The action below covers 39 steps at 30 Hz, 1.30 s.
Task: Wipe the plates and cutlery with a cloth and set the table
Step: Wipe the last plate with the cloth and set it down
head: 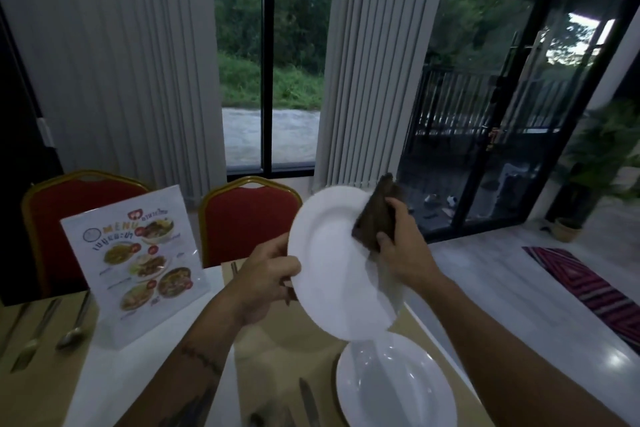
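bottom plate (394, 388): white, sitting flat on a tan placemat (277, 354) right at the near edge of the table (114, 371), pretty much under the raised one
near cutlery: a knife (309, 402) lies on that placemat just left of the bottom plate, blurry, and something dark beside it I can't make out
held plate (332, 270): also white, up in the air and tilted steeply, face turned toward the camera
left hand (266, 277): clamped on the left rim of the held plate, thumb over the front, fingers tucked behind
right hand (401, 239): closed around a dark brown cloth (377, 215), pressing it against the upper right rim of the held plate, some of the cloth hangs down behind the plate
left side setting: 1 spoon (74, 322) and 2 more pieces of cutlery, looks like a knife and a fork but it's soft there, laid out on another placemat
menu stand (135, 260): upright on the table between the 2 settings, food photos on it
far setting: a bit of cutlery peeks out behind the left hand, too small to call
chairs: 2 red ones with gold frames (249, 218) pushed in on the far side
background: grey vertical blinds (114, 55), window with greenery outside, striped rug (585, 288) on the floor at right
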Motion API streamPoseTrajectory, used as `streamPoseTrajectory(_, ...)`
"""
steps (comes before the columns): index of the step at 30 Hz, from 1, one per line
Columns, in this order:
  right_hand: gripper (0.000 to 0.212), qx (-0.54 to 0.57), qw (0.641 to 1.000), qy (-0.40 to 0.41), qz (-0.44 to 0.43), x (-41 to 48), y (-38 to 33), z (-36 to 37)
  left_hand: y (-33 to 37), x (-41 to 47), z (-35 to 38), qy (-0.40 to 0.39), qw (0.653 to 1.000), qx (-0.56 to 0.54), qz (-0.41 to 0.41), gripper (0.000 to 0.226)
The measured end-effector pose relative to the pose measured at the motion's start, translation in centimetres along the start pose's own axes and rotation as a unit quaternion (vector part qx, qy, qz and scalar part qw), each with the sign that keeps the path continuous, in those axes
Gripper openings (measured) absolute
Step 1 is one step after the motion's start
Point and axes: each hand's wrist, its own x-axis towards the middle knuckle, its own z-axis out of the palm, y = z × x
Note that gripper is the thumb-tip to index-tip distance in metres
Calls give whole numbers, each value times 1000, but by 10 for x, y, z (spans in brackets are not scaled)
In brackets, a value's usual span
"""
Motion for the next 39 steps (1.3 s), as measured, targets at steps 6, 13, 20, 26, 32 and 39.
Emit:
streamPoseTrajectory(6, 23, 378, 893, -111, 219, 8, 23, -42, -20, 4, 30, 29, 983, -181, 30, 75)
streamPoseTrajectory(13, 15, 211, 973, -90, 35, 14, 34, -72, 39, 21, 60, -7, 983, -181, -31, 35)
streamPoseTrajectory(20, 39, 186, 982, -3, -32, 25, 33, -51, 21, 29, 122, 21, 982, -175, -61, 56)
streamPoseTrajectory(26, 52, 156, 979, 21, -127, 2, 8, -16, 3, 46, 134, 75, 968, -237, -37, 53)
streamPoseTrajectory(32, 41, 126, 947, -155, -252, -42, 5, 0, 12, 45, 96, 151, 943, -292, 40, 60)
streamPoseTrajectory(39, 52, -127, 976, -111, -137, -15, 28, -8, 12, 27, 90, 128, 959, -251, 17, 50)
